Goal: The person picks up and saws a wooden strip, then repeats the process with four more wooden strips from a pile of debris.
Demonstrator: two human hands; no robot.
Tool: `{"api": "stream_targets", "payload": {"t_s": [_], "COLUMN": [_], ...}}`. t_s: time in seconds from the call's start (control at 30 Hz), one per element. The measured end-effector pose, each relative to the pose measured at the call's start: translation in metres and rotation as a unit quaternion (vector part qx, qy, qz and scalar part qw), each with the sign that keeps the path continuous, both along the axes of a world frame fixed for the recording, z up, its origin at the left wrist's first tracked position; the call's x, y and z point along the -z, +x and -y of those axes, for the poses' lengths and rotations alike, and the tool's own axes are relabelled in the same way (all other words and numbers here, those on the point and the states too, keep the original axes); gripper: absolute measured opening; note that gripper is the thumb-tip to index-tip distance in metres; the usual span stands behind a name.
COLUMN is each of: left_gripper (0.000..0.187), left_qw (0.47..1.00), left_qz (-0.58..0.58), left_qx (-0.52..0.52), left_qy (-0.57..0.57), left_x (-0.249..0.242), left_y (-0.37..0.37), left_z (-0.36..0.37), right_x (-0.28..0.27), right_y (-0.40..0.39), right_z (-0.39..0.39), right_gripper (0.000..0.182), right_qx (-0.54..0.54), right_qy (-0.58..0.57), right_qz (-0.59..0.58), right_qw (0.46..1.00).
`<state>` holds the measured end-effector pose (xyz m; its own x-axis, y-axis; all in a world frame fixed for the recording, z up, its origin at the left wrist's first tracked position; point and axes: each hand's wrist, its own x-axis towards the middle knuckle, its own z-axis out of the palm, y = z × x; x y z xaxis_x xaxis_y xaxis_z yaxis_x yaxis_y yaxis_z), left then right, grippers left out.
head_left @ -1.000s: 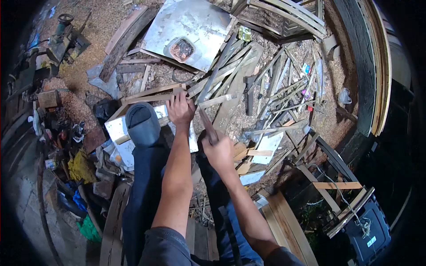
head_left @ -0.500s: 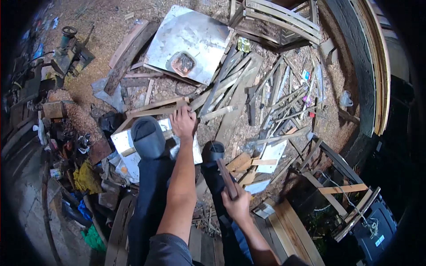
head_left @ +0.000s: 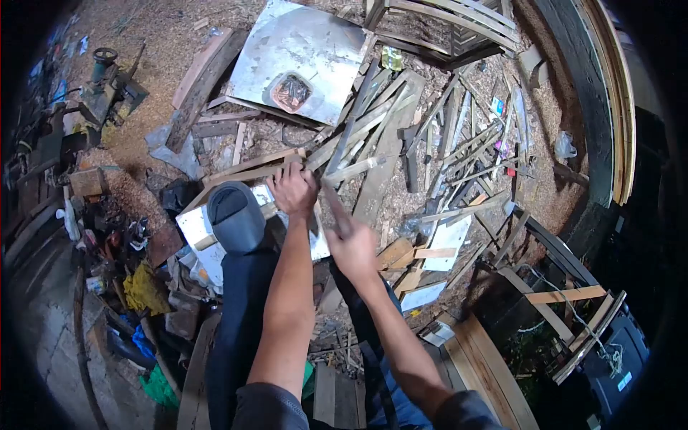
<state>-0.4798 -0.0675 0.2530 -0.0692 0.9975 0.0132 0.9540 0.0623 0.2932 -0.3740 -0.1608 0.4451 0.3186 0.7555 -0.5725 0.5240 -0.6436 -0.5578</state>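
Observation:
My left hand (head_left: 294,190) is closed at the near end of a pale wooden strip (head_left: 353,170), its fingers curled at the edge of a wooden frame (head_left: 247,172). The strip juts out to the right of the fingers. Wrapped in my right hand (head_left: 355,252) is a brown bar-shaped tool (head_left: 337,208), slightly blurred, its far end close beside the left fingers and strip. Under the left hand lie white panel pieces (head_left: 197,228). My left foot in a dark sandal (head_left: 236,221) stands on them.
Ahead lies a white board (head_left: 287,46) holding a small dish (head_left: 291,93). Scrap slats (head_left: 459,154) cover the ground to the right, near a slatted chair-like frame (head_left: 448,21). Rubbish with a yellow cloth (head_left: 147,290) lies left; planks (head_left: 480,373) and a dark bin (head_left: 613,365) are right.
My right hand has swung forward and left with the brown tool, bringing its end up to the left hand. The left hand stays almost in place. The view has shifted slightly.

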Motion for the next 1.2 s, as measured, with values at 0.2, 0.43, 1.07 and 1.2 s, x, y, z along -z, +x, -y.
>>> {"api": "stream_targets", "payload": {"t_s": [0.2, 0.43, 1.07, 1.2], "left_gripper": [0.016, 0.011, 0.012, 0.011], "left_qw": [1.000, 0.999, 0.999, 0.999], "left_qz": [-0.015, -0.017, -0.025, 0.040], "left_qx": [0.007, 0.023, 0.024, 0.011], "left_qy": [-0.010, -0.022, -0.008, -0.007], "left_x": [-0.004, -0.004, 0.006, -0.011], "left_y": [-0.001, -0.004, -0.005, 0.000], "left_z": [0.006, 0.004, 0.004, -0.002], "right_x": [-0.020, -0.032, -0.062, 0.017], "right_y": [0.009, 0.006, 0.013, -0.008], "right_z": [0.034, 0.057, 0.025, -0.045], "right_gripper": [0.026, 0.040, 0.038, 0.028], "right_qx": [-0.046, 0.015, 0.039, 0.002], "right_qy": [0.002, 0.052, -0.029, -0.058], "right_qz": [0.017, -0.042, -0.069, -0.017], "right_qw": [0.999, 0.998, 0.996, 0.998]}}
